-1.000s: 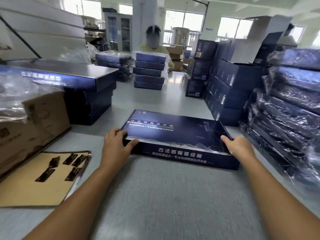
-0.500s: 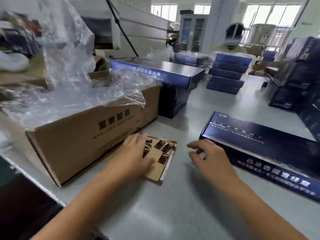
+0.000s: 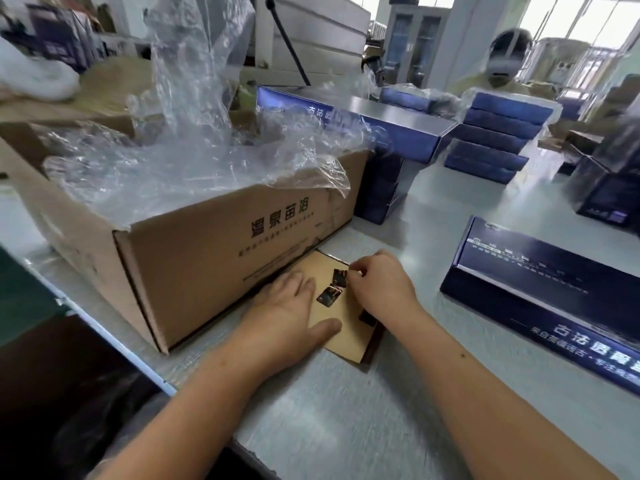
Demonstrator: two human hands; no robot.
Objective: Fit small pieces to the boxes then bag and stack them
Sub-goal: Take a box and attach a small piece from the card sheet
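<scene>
A flat cardboard sheet (image 3: 346, 336) lies on the grey table beside a big carton. My left hand (image 3: 289, 318) rests flat on the sheet with its fingers spread. My right hand (image 3: 382, 287) pinches one small dark piece (image 3: 340, 277) at its edge, lifting it off the sheet. A second small dark piece (image 3: 328, 295) lies between my hands, and another piece (image 3: 367, 318) shows under my right wrist. A flat dark blue box (image 3: 540, 289) with white lettering lies on the table to the right, untouched.
The open brown carton (image 3: 214, 251), lined with loose clear plastic, stands at the left. Stacks of dark blue boxes (image 3: 498, 140) stand behind and at the far right. A person sits across the table. The table's left edge (image 3: 104, 337) runs close to the carton.
Both hands left the blue box. The view swung left to the cardboard sheet. My left hand settled on the sheet and my right hand reached over and pinched a small piece.
</scene>
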